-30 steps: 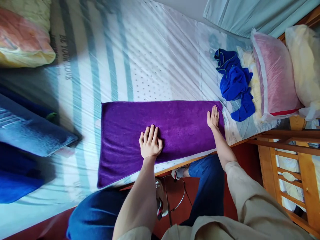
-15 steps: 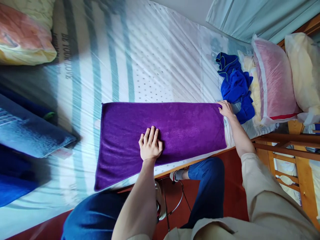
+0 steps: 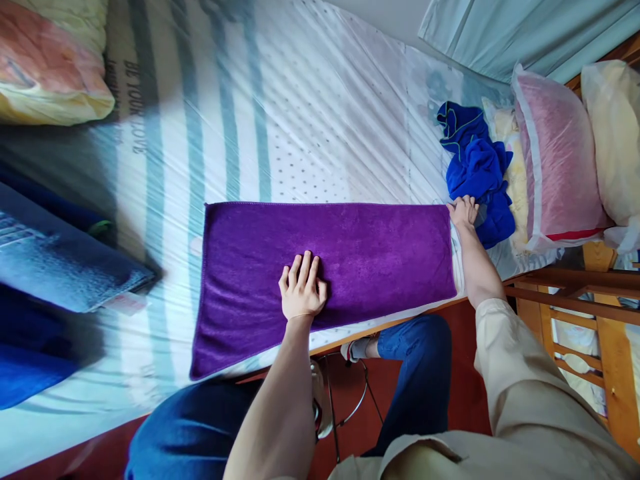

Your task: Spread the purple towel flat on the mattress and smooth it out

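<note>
A purple towel (image 3: 370,253) lies spread along the front edge of the bed, its left end showing slight creases. My left hand (image 3: 303,285) rests palm down on the middle of the towel, fingers stretched out and a little apart. At the towel's far right corner is my right hand (image 3: 465,212), its thumb by the corner and its fingers extended toward the crumpled blue cloth (image 3: 477,170). Its grip looks loose, with nothing visibly held.
Pillows in clear covers, one pink (image 3: 560,153), stand at the right end of the bed (image 3: 310,113). Folded blue-grey fabric (image 3: 65,247) lies at left, below a patterned pillow (image 3: 45,67). A wooden ladder-like frame (image 3: 590,327) is at right.
My right hand has shifted slightly right, from over the towel's corner to just beside it, and its fingers have spread. My left hand stays in place on the towel.
</note>
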Available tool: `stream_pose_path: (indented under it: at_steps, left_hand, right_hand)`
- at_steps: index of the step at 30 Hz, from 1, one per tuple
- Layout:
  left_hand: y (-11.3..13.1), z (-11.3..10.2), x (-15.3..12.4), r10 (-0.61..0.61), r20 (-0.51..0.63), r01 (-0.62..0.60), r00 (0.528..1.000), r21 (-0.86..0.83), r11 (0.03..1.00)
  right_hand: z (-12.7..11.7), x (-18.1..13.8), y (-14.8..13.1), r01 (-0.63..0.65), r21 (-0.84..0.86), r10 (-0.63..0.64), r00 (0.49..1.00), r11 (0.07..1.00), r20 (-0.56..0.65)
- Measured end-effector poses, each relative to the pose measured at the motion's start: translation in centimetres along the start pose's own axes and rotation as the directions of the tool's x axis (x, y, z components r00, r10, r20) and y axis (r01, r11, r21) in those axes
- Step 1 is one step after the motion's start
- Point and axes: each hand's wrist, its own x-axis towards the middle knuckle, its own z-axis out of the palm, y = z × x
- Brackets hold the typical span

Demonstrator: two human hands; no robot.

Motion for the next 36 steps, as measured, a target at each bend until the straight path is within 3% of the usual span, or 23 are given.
stream_pose_path:
  at_steps: [2, 4, 8, 13, 17, 20, 25, 27, 31, 33, 36]
  left_hand:
    - [0.0, 0.0, 0.0, -0.001, -0.001, 0.001, 1.000, 0.000, 1.000]
    - [0.0, 0.0, 0.0, 0.004, -0.003, -0.004, 1.000, 0.009, 1.000]
    - [-0.2, 0.0, 0.0, 0.025, -0.021, -0.024, 0.999, 0.043, 0.999]
    - [-0.3, -0.1, -0.1, 0.025, -0.006, -0.024, 1.000, 0.066, 0.998]
    - [-0.1, -0.2, 0.0, -0.001, 0.009, 0.000, 1.000, 0.064, 0.998]
    - [0.0, -0.2, 0.1, -0.008, 0.005, 0.007, 1.000, 0.068, 0.998]
    - [0.1, -0.3, 0.1, -0.022, 0.016, 0.021, 1.000, 0.062, 0.998]
    - [0.1, -0.4, 0.1, -0.023, 0.019, 0.022, 1.000, 0.066, 0.998]
    - [0.3, -0.5, 0.1, -0.016, 0.012, 0.015, 1.000, 0.098, 0.995]
    - [0.3, -0.5, 0.1, -0.017, 0.014, 0.016, 1.000, 0.111, 0.994]
    - [0.2, -0.6, -0.1, -0.035, 0.039, 0.031, 0.999, 0.113, 0.993]
  right_hand:
    - [0.1, -2.1, -1.6, -0.021, 0.045, 0.027, 0.991, 0.999, -0.134]
    - [0.7, -4.9, -3.8, 0.057, 0.076, -0.044, 0.985, 0.995, -0.169]
    - [3.1, -9.5, -6.8, 0.252, 0.151, -0.257, 0.966, 0.956, 0.013]
    - [5.0, -8.3, -4.5, 0.090, 0.229, -0.102, 0.994, 0.969, 0.041]
    - [4.6, -6.1, -3.5, 0.075, 0.214, -0.084, 0.996, 0.974, 0.034]
    - [3.9, -7.0, -5.8, 0.090, 0.167, -0.090, 0.996, 0.982, -0.007]
    - [4.3, -10.6, -10.1, 0.297, 0.237, -0.302, 0.953, 0.925, -0.016]
    - [4.9, -10.5, -9.6, 0.277, 0.260, -0.289, 0.957, 0.925, 0.009]
    - [5.6, -7.4, -5.2, 0.107, 0.257, -0.109, 0.994, 0.960, -0.003]
    - [5.4, -6.0, -3.7, 0.076, 0.239, -0.078, 0.997, 0.968, -0.001]
    - [5.1, -7.1, -4.1, 0.104, 0.191, -0.101, 0.995, 0.976, -0.026]
